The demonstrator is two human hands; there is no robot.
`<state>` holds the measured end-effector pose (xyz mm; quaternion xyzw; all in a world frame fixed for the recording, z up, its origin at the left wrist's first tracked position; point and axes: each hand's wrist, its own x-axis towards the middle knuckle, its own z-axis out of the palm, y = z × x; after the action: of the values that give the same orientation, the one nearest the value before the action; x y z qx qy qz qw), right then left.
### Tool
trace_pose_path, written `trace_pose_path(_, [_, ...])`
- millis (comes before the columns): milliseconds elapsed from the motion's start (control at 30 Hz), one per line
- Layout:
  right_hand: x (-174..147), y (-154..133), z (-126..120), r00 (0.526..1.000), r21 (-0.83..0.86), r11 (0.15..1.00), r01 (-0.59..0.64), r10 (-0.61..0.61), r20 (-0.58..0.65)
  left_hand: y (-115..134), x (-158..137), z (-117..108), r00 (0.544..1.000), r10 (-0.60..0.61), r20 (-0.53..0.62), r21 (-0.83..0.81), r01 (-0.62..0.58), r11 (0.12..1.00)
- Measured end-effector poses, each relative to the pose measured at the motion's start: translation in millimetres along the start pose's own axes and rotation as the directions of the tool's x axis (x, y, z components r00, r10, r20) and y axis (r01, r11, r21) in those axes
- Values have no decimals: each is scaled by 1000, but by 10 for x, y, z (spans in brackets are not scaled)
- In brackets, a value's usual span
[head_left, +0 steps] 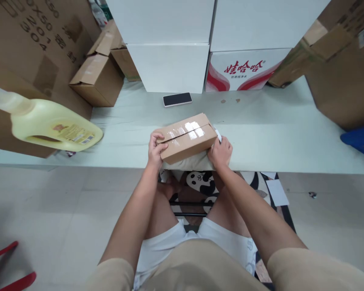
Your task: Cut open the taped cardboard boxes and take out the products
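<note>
A small cardboard box is tilted above the front part of the table, with clear tape across its top seam. My left hand grips the box's left end, thumb on top. At the right end, my right hand is closed around a slim whitish tool that looks like a utility knife. Its tip lies against the end of the box; most of the handle is hidden by my fingers. Beyond the box, a phone lies dark side up on the table.
The pale green table carries stacked white cartons at the back. A yellow detergent bottle and cardboard boxes stand left; a large carton and a blue package are right. A white paper lies below the edge.
</note>
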<state>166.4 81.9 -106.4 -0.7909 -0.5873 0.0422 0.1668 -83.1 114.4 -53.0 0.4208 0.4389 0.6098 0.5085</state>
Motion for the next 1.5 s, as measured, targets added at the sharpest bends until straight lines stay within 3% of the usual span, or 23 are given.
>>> trace_pose_path(400, [31, 1, 36, 999, 56, 998, -36, 37, -21, -94, 158, 31, 999, 40, -7, 43, -40, 998])
trace_pose_path(467, [52, 28, 45, 996, 163, 984, -71, 77, -32, -87, 173, 37, 999, 33, 3, 46, -33, 998])
trace_pose_path(567, [113, 124, -22, 989, 426, 899, -106, 142, -52, -65, 180, 47, 999, 23, 24, 55, -24, 998])
trace_pose_path(667, [167, 279, -234, 979, 537, 835, -118, 189, -78, -37, 160, 51, 999, 11, 49, 69, -15, 998])
trace_pose_path(767, [121, 421, -595, 977, 622, 777, -101, 194, -84, -18, 108, 56, 997, -7, 75, 73, 1, 997])
trace_pose_path(867, [-47, 475, -1043, 998, 727, 686, 11, 35, -48, -2, 41, 81, 993, -41, 110, 72, 33, 997])
trace_pose_path(967, [-226, 428, -1457, 969, 571, 788, 231, -238, -64, 26, -9, 128, 984, -81, 158, 66, 71, 995])
trace_pose_path(1100, [-302, 311, -1786, 864, 267, 828, 493, -502, -40, 63, -36, 185, 975, -104, 197, 42, 98, 994])
trace_pose_path(1267, [-166, 160, -1898, 805, 22, 810, 587, -586, 99, 37, -25, 201, 976, -82, 203, -4, 84, 996])
trace_pose_path(1500, [54, -2, -1928, 773, -101, 773, 626, -598, 210, -120, 34, 181, 982, -46, 186, -33, 53, 998])
